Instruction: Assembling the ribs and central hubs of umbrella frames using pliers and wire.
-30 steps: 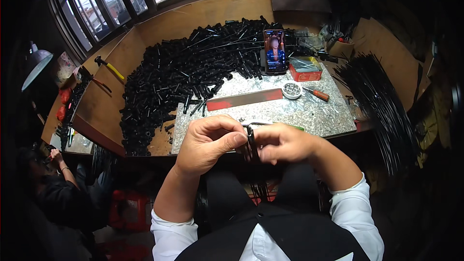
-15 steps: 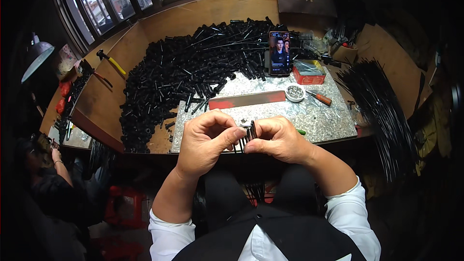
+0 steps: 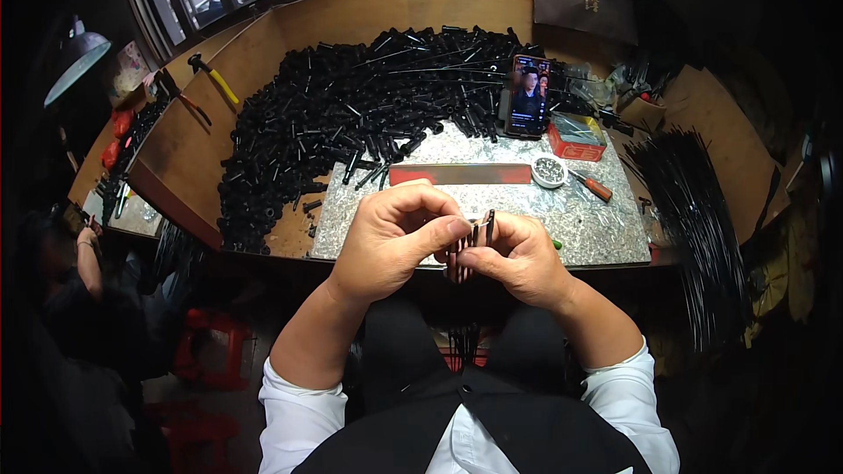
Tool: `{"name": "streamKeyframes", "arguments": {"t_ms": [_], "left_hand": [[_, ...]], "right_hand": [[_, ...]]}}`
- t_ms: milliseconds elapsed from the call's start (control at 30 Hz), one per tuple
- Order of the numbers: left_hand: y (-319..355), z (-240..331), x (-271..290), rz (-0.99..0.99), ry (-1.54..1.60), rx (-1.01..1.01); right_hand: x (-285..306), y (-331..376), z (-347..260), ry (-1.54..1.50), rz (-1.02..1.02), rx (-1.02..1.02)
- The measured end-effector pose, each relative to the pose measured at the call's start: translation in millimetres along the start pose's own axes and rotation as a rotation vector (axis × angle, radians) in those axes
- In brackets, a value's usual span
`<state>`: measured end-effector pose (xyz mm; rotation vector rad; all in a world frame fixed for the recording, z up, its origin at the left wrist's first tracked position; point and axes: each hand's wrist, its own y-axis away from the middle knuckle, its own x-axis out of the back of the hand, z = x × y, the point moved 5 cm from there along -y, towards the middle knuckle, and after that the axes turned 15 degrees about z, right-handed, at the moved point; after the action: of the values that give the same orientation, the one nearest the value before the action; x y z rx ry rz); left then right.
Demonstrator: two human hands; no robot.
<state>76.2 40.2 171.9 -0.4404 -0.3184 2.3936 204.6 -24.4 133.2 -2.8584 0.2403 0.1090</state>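
In front of my body, close to the bench's near edge, my two hands meet around a small set of thin dark strips (image 3: pixel 458 260). My left hand (image 3: pixel 393 235) pinches at their left side, thumb against curled fingers. My right hand (image 3: pixel 529 265) grips them from the right with its thumb laid across, and one dark piece sticks up above it. The fingers partly cover the strips, so their exact kind and their far ends are hidden. Between my knees, another bunch of thin black rods (image 3: pixel 462 344) shows.
A large heap of black tubular parts (image 3: pixel 307 118) fills the bench's left and back. Beyond my hands lie a long flat bar (image 3: pixel 461 175), a white bowl of small metal pieces (image 3: pixel 549 171), a screwdriver (image 3: pixel 597 189), a red box (image 3: pixel 580 149) and a propped phone (image 3: pixel 528 96). Long black rods (image 3: pixel 698 219) stand right.
Both hands have shifted slightly right in the picture, and the dark strips now show more broadly between them. The whole view has also moved a little.
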Motion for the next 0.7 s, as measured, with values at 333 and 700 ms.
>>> {"name": "streamKeyframes", "arguments": {"t_ms": [333, 700], "left_hand": [[-3.4, -10.0, 3.6, 0.071, -0.046, -0.035], [3.4, -13.2, 16.7, 0.127, -0.002, -0.058]], "right_hand": [[0.3, -0.3, 8.8, -0.071, 0.099, -0.023], [-4.3, -1.1, 10.3, -0.152, 0.18, -0.07]]}}
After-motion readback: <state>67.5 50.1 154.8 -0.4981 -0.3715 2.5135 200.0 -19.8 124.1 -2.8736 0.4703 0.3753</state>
